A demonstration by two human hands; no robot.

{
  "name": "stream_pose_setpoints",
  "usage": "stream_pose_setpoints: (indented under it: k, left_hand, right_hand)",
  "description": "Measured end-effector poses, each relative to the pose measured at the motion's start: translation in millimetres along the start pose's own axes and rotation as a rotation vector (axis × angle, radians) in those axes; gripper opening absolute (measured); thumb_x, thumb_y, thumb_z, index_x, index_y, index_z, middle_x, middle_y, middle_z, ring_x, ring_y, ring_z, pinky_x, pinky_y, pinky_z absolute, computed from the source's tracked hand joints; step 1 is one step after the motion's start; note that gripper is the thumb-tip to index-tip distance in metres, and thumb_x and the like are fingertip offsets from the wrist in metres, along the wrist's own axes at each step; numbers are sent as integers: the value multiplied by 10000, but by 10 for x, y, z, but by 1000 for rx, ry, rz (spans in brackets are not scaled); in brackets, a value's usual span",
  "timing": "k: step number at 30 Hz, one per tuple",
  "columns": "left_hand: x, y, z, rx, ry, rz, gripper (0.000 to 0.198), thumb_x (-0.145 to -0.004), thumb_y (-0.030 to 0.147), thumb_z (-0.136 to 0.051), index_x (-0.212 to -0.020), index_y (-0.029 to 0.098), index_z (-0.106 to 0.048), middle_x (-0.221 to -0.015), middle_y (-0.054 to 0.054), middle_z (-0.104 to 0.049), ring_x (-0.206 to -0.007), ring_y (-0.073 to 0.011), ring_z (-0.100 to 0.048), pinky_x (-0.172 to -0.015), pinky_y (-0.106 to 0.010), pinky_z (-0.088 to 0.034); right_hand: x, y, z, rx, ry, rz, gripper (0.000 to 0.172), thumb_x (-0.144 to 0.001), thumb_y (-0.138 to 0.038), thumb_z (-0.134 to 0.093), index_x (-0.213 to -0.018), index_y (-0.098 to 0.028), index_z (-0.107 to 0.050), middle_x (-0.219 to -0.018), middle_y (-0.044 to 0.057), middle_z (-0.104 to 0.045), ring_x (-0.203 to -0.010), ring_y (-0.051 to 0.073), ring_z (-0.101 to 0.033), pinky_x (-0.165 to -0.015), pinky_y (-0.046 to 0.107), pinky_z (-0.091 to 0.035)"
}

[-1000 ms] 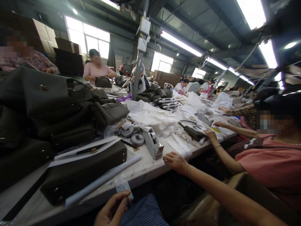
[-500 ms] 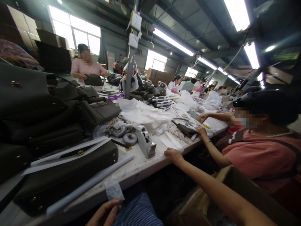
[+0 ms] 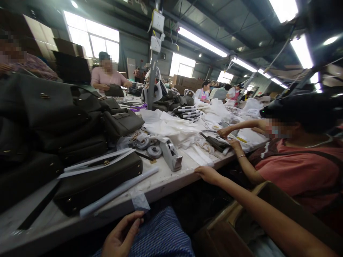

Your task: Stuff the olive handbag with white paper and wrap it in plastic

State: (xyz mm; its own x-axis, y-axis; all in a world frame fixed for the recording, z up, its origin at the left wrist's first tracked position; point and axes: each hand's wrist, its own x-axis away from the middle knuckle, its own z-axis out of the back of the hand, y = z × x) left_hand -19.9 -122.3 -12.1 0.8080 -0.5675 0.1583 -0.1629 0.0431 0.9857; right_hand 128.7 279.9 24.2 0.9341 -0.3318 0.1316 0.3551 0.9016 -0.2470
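My left hand [image 3: 123, 232] is low in the picture, over my blue checked clothing. Its thumb and forefinger are pinched at the lower corner of a piece of clear plastic [image 3: 140, 201], which hangs at the table's front edge. My right hand [image 3: 207, 175] lies at the table edge, fingers stretched onto the top and nothing visible in them. Just left of it stands a grey tape dispenser [image 3: 171, 157]. A dark handbag [image 3: 99, 184] with white strips across its top lies on the table, and a pale rolled tube [image 3: 118, 192] lies along its front.
Dark handbags [image 3: 48, 117] are piled at the left. White wrapping sheets [image 3: 168, 125] and rolls of tape [image 3: 154, 151] cover the middle. A co-worker [image 3: 300, 157] at my right handles a dark strap piece. An open cardboard box [image 3: 225, 232] stands below the table. A metal post [image 3: 152, 78] rises behind.
The view has shifted, so the table and bags sit further right and higher in the picture. My left hand shows more fully, still at the plastic; my right hand stays on the table edge.
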Motion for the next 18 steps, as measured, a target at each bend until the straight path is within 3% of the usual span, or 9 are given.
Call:
stream_pose_setpoints:
  k: [5,7,9,11,14,18]
  left_hand:
    - [-168,303,498,-277,72,-164,456,-817,592,-625,-1083,231,-705,-1144,-58,-709,-1069,-249,-665,-941,-346,-535]
    - [-275,490,758,-493,200,-301,400,-864,553,-589,-1121,263,-687,-1181,-31,-696,-1119,-232,-640,-1008,-360,-491]
    - [-396,674,989,-687,322,-478,343,-911,493,-553,-1145,272,-670,-1189,-19,-689,-1080,-211,-647,-978,-347,-497]
    - [-533,828,1154,-872,373,-622,311,-953,424,-512,-1181,264,-650,-1221,-21,-676,-1084,-204,-643,-980,-348,-494]
    - [-757,987,1256,-1162,312,-739,340,-963,358,-520,-1266,231,-607,-1307,-51,-634,-1195,-229,-591,-1042,-389,-462]
    - [-1005,1094,1211,-1416,147,-824,474,-865,319,-677,-1300,154,-584,-1364,-122,-582,-1266,-290,-523,-1097,-461,-415]
  right_hand:
    - [-82,-794,92,-56,68,239,325,-944,-213,-478,-1176,-234,-704,-1206,69,-698,-1117,240,-657,-991,368,-508]
    - [-208,-1140,104,-87,102,365,309,-963,-239,-488,-1191,-245,-696,-1214,62,-694,-1110,229,-662,-976,343,-518]
    - [-387,-1450,98,-114,160,475,298,-968,-247,-505,-1207,-234,-685,-1218,73,-690,-1096,220,-667,-963,326,-525]
    - [-600,-1716,80,-134,228,583,300,-963,-222,-522,-1226,-215,-666,-1228,84,-681,-1111,212,-655,-974,318,-519]
    - [-915,-2037,31,-126,325,708,308,-944,-165,-548,-1234,-188,-647,-1230,95,-671,-1143,206,-624,-998,327,-502]
    - [-1213,-2304,-143,-55,357,795,250,-919,-108,-573,-1132,-177,-683,-1125,77,-705,-1033,202,-644,-917,318,-514]
